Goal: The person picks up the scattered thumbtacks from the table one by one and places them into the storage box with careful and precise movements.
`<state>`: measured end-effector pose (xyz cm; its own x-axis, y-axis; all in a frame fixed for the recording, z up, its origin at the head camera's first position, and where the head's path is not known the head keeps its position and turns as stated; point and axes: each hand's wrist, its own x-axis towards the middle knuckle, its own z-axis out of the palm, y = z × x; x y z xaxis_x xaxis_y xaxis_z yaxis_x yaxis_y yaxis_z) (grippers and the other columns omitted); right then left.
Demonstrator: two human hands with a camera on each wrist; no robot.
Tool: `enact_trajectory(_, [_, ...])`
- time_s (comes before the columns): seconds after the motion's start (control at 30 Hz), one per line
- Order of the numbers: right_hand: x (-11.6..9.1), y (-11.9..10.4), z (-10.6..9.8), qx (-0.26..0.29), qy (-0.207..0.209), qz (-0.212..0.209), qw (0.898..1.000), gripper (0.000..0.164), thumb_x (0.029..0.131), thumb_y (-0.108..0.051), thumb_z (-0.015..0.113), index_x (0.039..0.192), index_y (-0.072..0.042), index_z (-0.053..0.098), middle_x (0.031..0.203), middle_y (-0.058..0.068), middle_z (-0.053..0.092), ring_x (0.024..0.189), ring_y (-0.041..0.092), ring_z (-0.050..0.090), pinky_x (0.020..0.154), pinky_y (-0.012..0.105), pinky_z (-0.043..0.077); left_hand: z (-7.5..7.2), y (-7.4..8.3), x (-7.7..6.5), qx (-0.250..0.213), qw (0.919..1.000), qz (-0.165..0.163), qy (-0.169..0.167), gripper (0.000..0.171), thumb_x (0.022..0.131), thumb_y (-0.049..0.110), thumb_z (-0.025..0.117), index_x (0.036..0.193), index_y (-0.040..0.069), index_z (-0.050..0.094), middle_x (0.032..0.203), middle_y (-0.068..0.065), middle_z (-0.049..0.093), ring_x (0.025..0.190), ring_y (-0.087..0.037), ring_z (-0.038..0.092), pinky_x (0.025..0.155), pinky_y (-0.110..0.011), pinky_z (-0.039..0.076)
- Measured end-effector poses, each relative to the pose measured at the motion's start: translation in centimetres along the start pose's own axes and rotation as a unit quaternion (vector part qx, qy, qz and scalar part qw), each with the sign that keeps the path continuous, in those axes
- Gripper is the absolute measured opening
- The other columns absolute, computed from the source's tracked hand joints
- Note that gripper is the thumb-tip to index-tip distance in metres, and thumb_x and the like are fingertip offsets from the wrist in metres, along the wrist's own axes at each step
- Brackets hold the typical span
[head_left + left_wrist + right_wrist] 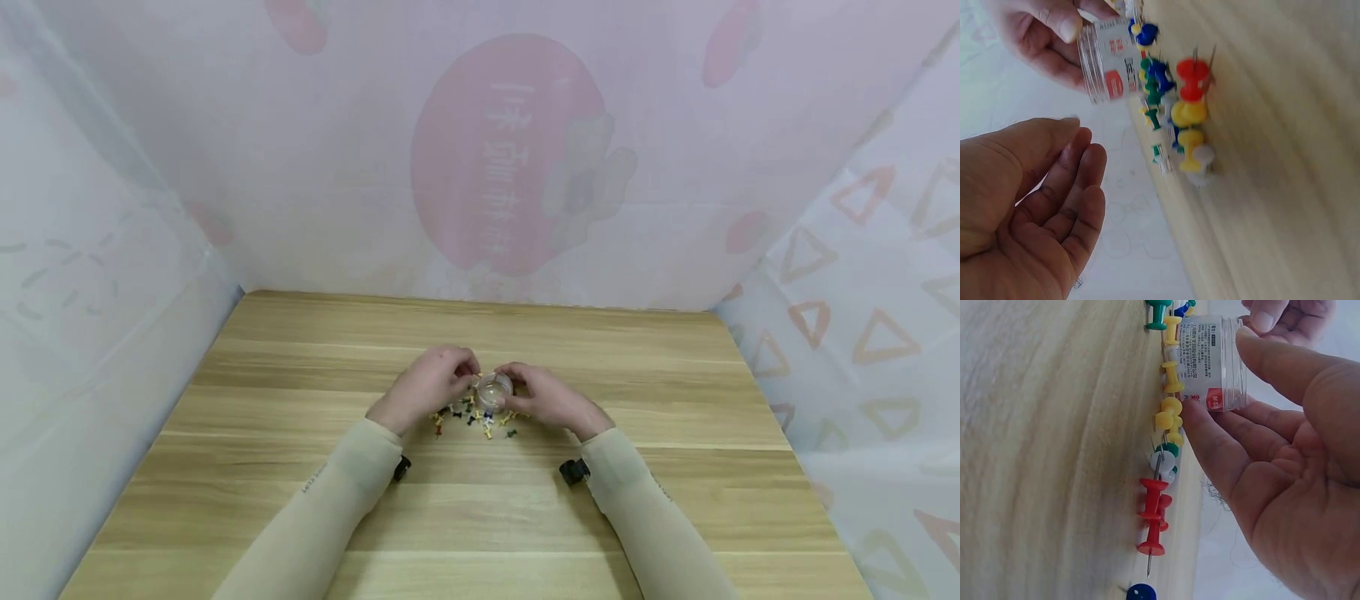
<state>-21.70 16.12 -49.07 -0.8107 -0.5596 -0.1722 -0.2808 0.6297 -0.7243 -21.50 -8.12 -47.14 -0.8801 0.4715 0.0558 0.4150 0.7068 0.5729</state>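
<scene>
A small clear plastic jar [495,392] with a printed label [1204,369] stands upright and uncapped on the table, push pins around its base. My right hand [551,398] holds it from the right, thumb near the threaded rim and fingers around the far side. Just left of the jar is my left hand [435,383], its thumb and index fingertips together and the other fingers curled, as the left wrist view shows. I cannot tell whether a pin is hidden between those fingertips. Red push pins [1154,500] and yellow push pins [1190,150] lie scattered close by.
Blue pins [1146,34], green pins [512,433] and white ones lie loose in the same cluster. The wood-grain table [465,517] meets a printed cloth wall [337,208] at the back, with more cloth at both sides.
</scene>
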Motion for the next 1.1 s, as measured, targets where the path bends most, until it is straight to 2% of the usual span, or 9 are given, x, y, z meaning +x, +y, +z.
enact_trajectory(0.17, [-0.1, -0.3, 0.2, -0.010, 0.004, -0.005, 1.000, 0.057, 0.099, -0.022, 0.070, 0.149, -0.005, 0.051, 0.139, 0.007, 0.062, 0.126, 0.020, 0.059, 0.106, 0.036, 0.048, -0.3, -0.5, 0.3, 0.038, 0.9991, -0.014, 0.010, 0.016, 0.097, 0.006, 0.068, 0.111, 0.009, 0.073, 0.105, 0.000, 0.070, 0.091, -0.014, 0.063, 0.080, -0.030, 0.056])
enact_trajectory(0.27, [-0.3, -0.4, 0.4, -0.013, -0.001, -0.004, 1.000, 0.058, 0.098, -0.022, 0.071, 0.149, -0.005, 0.051, 0.140, 0.007, 0.062, 0.127, 0.020, 0.059, 0.107, 0.036, 0.047, -0.3, -0.8, 0.3, 0.062, 0.9978, -0.021, 0.005, 0.017, 0.097, 0.006, 0.068, 0.113, 0.009, 0.073, 0.105, 0.000, 0.069, 0.092, -0.014, 0.063, 0.082, -0.031, 0.056])
enact_trajectory(0.5, [-0.2, -0.2, 0.4, -0.003, 0.002, -0.008, 1.000, 0.055, 0.100, -0.020, 0.068, 0.149, -0.004, 0.050, 0.140, 0.009, 0.061, 0.128, 0.022, 0.058, 0.107, 0.039, 0.047, -0.6, -1.2, 1.1, 0.122, 0.9925, -0.010, 0.010, 0.017, 0.097, 0.008, 0.070, 0.113, 0.011, 0.073, 0.105, -0.001, 0.070, 0.098, -0.021, 0.063, 0.091, -0.046, 0.053])
enact_trajectory(0.63, [-0.1, -0.2, 0.2, -0.007, 0.002, -0.012, 1.000, 0.055, 0.100, -0.020, 0.069, 0.149, -0.003, 0.051, 0.139, 0.010, 0.062, 0.126, 0.022, 0.059, 0.106, 0.039, 0.048, -0.8, -1.5, 1.7, 0.150, 0.9886, -0.013, 0.004, 0.016, 0.097, 0.011, 0.070, 0.112, 0.013, 0.073, 0.105, -0.001, 0.069, 0.099, -0.022, 0.064, 0.093, -0.049, 0.052])
enact_trajectory(0.87, [-0.1, -0.2, 0.3, -0.007, 0.003, -0.015, 1.000, 0.054, 0.100, -0.020, 0.069, 0.149, -0.004, 0.051, 0.139, 0.009, 0.062, 0.126, 0.020, 0.059, 0.106, 0.037, 0.048, -1.0, -2.1, 2.1, 0.190, 0.9815, 0.011, -0.021, 0.012, 0.095, 0.010, 0.073, 0.105, 0.014, 0.075, 0.098, 0.001, 0.068, 0.093, -0.020, 0.063, 0.087, -0.043, 0.054])
enact_trajectory(1.1, [-0.2, -0.3, 0.1, -0.013, 0.007, -0.007, 1.000, 0.055, 0.099, -0.020, 0.070, 0.149, -0.005, 0.051, 0.141, 0.008, 0.062, 0.128, 0.020, 0.058, 0.108, 0.037, 0.046, -0.6, -2.4, 2.3, 0.187, 0.9808, 0.031, -0.047, 0.009, 0.097, 0.009, 0.070, 0.103, 0.013, 0.076, 0.097, 0.000, 0.070, 0.086, -0.016, 0.061, 0.081, -0.037, 0.053])
